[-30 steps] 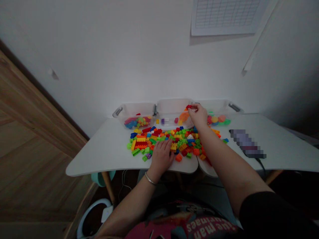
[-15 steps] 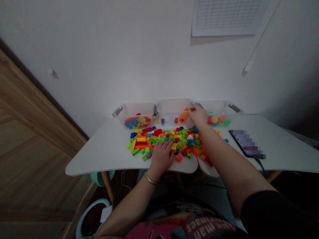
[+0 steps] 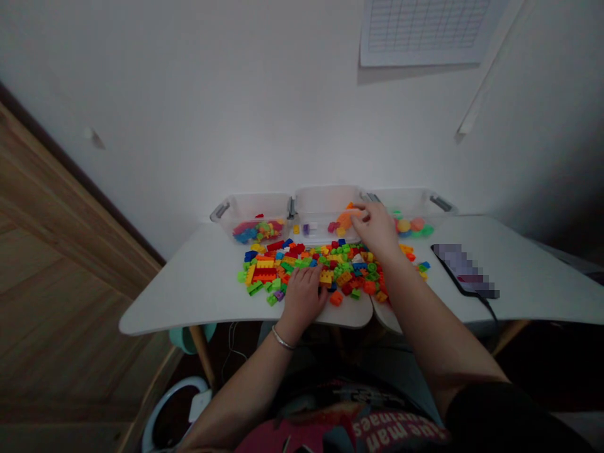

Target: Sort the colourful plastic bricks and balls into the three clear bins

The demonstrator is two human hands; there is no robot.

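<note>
My left hand (image 3: 304, 294) lies on the near side of a heap of colourful toy building bricks (image 3: 292, 259), fingers stretched out over them. A yellow brick (image 3: 326, 277) sits beside its thumb and index finger. My right hand (image 3: 376, 231) is over the right end of the middle clear plastic box (image 3: 325, 196), its fingertips slightly apart. Orange pieces (image 3: 347, 218) show right by those fingertips; no brick is plainly gripped. Inside this box are a red piece, a yellow brick (image 3: 341, 232) and, farther left, a purple brick (image 3: 306, 229) and a white one.
The left clear box (image 3: 250, 204) holds mixed coloured pieces. In the right box (image 3: 415, 200) are rounded green, yellow and orange pieces. A phone (image 3: 465, 270) with a cable lies on the white table (image 3: 189, 283), right of the heap. A wall stands close behind the boxes.
My right hand's fingertips have dipped lower at the middle box and spread from a pinch. A yellow brick now shows in that box. My left hand stays on the heap; the view has shifted slightly.
</note>
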